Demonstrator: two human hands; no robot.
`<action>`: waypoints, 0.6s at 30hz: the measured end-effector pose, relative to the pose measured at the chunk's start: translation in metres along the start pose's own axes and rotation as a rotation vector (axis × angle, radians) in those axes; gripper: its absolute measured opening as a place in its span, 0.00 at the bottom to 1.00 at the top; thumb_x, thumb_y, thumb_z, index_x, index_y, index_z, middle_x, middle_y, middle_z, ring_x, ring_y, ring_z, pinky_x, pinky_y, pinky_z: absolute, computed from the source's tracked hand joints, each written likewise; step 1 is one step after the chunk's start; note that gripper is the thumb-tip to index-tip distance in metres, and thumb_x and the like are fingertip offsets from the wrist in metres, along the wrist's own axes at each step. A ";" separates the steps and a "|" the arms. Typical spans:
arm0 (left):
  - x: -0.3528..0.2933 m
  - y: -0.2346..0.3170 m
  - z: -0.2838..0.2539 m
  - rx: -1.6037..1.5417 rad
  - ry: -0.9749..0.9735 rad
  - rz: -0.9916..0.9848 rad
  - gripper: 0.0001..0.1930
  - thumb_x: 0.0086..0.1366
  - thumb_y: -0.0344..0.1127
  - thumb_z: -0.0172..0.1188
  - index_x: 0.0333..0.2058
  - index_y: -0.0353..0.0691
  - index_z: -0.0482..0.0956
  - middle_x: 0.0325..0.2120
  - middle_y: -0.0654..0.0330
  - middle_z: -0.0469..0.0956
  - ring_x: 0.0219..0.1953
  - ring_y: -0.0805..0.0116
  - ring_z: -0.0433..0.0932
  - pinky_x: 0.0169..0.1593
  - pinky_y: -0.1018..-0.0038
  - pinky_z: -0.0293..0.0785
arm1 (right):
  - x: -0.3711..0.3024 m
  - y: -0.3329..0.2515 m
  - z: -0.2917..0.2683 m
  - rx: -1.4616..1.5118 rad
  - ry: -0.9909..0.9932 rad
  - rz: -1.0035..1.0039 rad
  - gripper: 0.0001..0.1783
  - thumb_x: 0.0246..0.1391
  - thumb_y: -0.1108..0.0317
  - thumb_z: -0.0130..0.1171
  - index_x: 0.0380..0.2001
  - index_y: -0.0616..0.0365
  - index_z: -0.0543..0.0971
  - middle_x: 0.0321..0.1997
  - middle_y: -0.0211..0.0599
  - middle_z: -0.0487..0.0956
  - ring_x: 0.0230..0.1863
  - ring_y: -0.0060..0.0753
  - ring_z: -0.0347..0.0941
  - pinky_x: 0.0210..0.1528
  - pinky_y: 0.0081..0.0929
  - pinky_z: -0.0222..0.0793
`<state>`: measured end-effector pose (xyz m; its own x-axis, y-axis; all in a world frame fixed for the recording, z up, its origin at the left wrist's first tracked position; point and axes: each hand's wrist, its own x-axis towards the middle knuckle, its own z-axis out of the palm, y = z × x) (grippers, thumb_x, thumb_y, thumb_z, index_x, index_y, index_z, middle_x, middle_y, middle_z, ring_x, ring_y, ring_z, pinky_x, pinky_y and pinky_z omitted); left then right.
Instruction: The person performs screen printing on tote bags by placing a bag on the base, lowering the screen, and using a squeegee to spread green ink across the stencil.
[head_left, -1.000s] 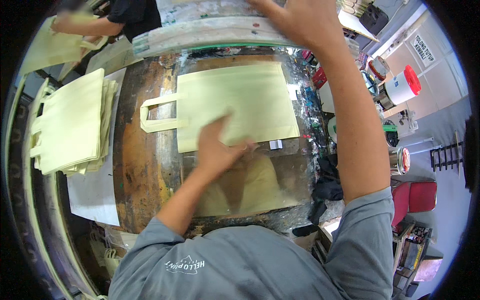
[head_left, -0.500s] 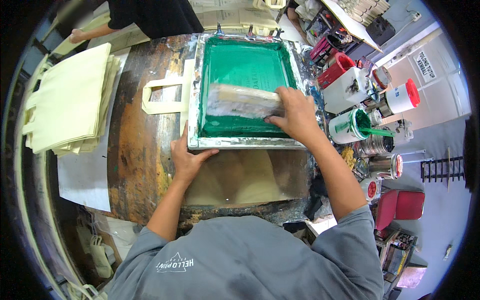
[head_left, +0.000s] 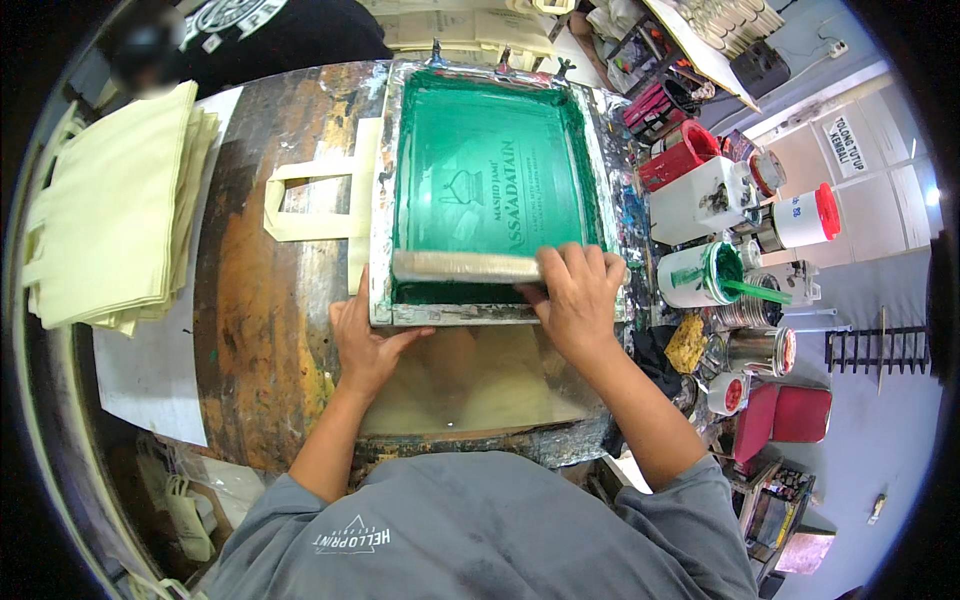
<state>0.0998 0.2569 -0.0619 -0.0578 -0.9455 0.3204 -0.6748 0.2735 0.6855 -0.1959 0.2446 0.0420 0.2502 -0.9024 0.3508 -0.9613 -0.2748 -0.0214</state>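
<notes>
A screen printing frame with a white, ink-stained rim lies on the worn wooden table. Green ink covers its mesh, where a darker design with lettering shows. My right hand grips the right end of a wooden squeegee, which lies across the mesh near the frame's close edge. The squeegee's blade is hidden from above. At the near left corner, my left hand clasps the frame, thumb along the near rim and fingers up the left side. A cream tote bag sticks out from under the frame, handle to the left.
Stacked cream bags lie at the left. Small clamps stand along the frame's far edge. On the right are a tub of green ink, red containers and a yellow sponge. Another person leans in at the far left.
My right hand has drawn the squeegee toward me, from mid-screen to the near end, uncovering the design. My left hand keeps its corner. The other person has bent further into view.
</notes>
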 end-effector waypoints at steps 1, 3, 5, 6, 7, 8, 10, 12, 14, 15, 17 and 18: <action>0.001 0.000 0.000 0.006 -0.001 0.009 0.64 0.42 0.55 0.87 0.76 0.35 0.64 0.47 0.59 0.88 0.46 0.56 0.77 0.57 0.62 0.64 | 0.006 0.003 0.006 -0.013 0.019 0.014 0.28 0.45 0.59 0.80 0.48 0.49 0.80 0.45 0.34 0.77 0.50 0.44 0.72 0.57 0.48 0.57; 0.001 -0.001 0.000 0.019 0.002 0.029 0.64 0.43 0.56 0.86 0.76 0.35 0.64 0.47 0.59 0.88 0.46 0.56 0.77 0.57 0.63 0.64 | 0.027 0.015 0.019 -0.029 0.064 0.000 0.28 0.45 0.58 0.80 0.49 0.49 0.80 0.44 0.33 0.78 0.50 0.44 0.72 0.57 0.48 0.57; 0.001 -0.001 0.000 -0.003 0.004 0.041 0.64 0.43 0.57 0.86 0.76 0.36 0.64 0.48 0.59 0.87 0.46 0.56 0.77 0.57 0.62 0.64 | 0.053 0.029 0.035 -0.063 0.079 -0.001 0.28 0.45 0.57 0.80 0.48 0.48 0.80 0.44 0.33 0.78 0.50 0.44 0.72 0.56 0.48 0.58; 0.000 -0.002 -0.001 -0.011 0.003 0.043 0.64 0.44 0.57 0.86 0.76 0.36 0.65 0.48 0.59 0.87 0.47 0.55 0.77 0.56 0.62 0.65 | 0.067 0.037 0.044 -0.073 0.081 -0.001 0.28 0.45 0.57 0.80 0.48 0.48 0.80 0.44 0.32 0.78 0.50 0.44 0.72 0.56 0.48 0.58; 0.000 -0.002 -0.001 -0.028 0.002 0.030 0.64 0.43 0.58 0.85 0.75 0.35 0.65 0.48 0.59 0.87 0.46 0.55 0.77 0.56 0.61 0.65 | 0.081 0.044 0.054 -0.082 0.092 -0.008 0.29 0.44 0.56 0.81 0.48 0.48 0.80 0.44 0.32 0.78 0.50 0.43 0.73 0.55 0.48 0.59; -0.001 -0.002 -0.001 0.002 -0.016 0.017 0.64 0.43 0.58 0.86 0.75 0.35 0.65 0.48 0.60 0.87 0.46 0.55 0.78 0.56 0.61 0.65 | 0.097 0.054 0.063 -0.090 0.104 -0.017 0.29 0.44 0.55 0.81 0.49 0.48 0.79 0.44 0.32 0.78 0.50 0.43 0.73 0.55 0.48 0.59; -0.001 -0.002 -0.002 0.026 -0.022 0.004 0.64 0.42 0.58 0.86 0.75 0.35 0.65 0.48 0.61 0.88 0.45 0.56 0.79 0.56 0.61 0.64 | 0.128 0.072 0.081 -0.112 0.121 -0.024 0.30 0.44 0.54 0.81 0.49 0.47 0.79 0.44 0.32 0.78 0.50 0.43 0.73 0.54 0.48 0.59; 0.001 -0.002 -0.002 0.017 -0.005 0.040 0.65 0.41 0.58 0.86 0.75 0.35 0.65 0.48 0.60 0.88 0.46 0.56 0.79 0.56 0.62 0.63 | 0.160 0.085 0.095 -0.133 0.182 -0.039 0.31 0.43 0.53 0.82 0.49 0.46 0.78 0.45 0.31 0.78 0.50 0.42 0.74 0.53 0.47 0.59; 0.002 0.000 -0.004 0.000 -0.004 0.047 0.65 0.41 0.58 0.86 0.75 0.34 0.64 0.50 0.59 0.87 0.47 0.56 0.78 0.55 0.62 0.62 | 0.189 0.096 0.100 -0.134 0.127 -0.026 0.34 0.43 0.52 0.83 0.51 0.46 0.77 0.47 0.31 0.79 0.53 0.43 0.75 0.54 0.50 0.63; 0.002 0.002 -0.005 -0.059 -0.019 0.019 0.64 0.42 0.62 0.85 0.74 0.36 0.67 0.46 0.58 0.85 0.47 0.56 0.76 0.57 0.59 0.60 | 0.202 0.101 0.100 -0.137 0.115 -0.034 0.35 0.43 0.51 0.83 0.52 0.46 0.77 0.48 0.31 0.80 0.54 0.43 0.76 0.54 0.52 0.64; 0.000 0.006 -0.010 0.208 -0.036 0.007 0.64 0.41 0.65 0.84 0.74 0.39 0.69 0.45 0.58 0.80 0.48 0.56 0.74 0.58 0.57 0.59 | 0.233 0.116 0.095 -0.086 -0.044 0.002 0.38 0.42 0.48 0.83 0.54 0.45 0.76 0.52 0.31 0.82 0.57 0.44 0.77 0.54 0.58 0.67; -0.001 0.008 -0.014 0.298 -0.022 0.027 0.63 0.41 0.67 0.83 0.74 0.40 0.70 0.44 0.58 0.78 0.49 0.56 0.73 0.58 0.55 0.58 | 0.244 0.123 0.092 -0.066 -0.050 0.000 0.40 0.43 0.47 0.83 0.57 0.44 0.76 0.53 0.31 0.82 0.58 0.44 0.77 0.55 0.58 0.66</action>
<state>0.1047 0.2620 -0.0478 -0.0930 -0.9430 0.3194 -0.8586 0.2384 0.4539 -0.2422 -0.0397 0.0389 0.2541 -0.9182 0.3038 -0.9664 -0.2539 0.0407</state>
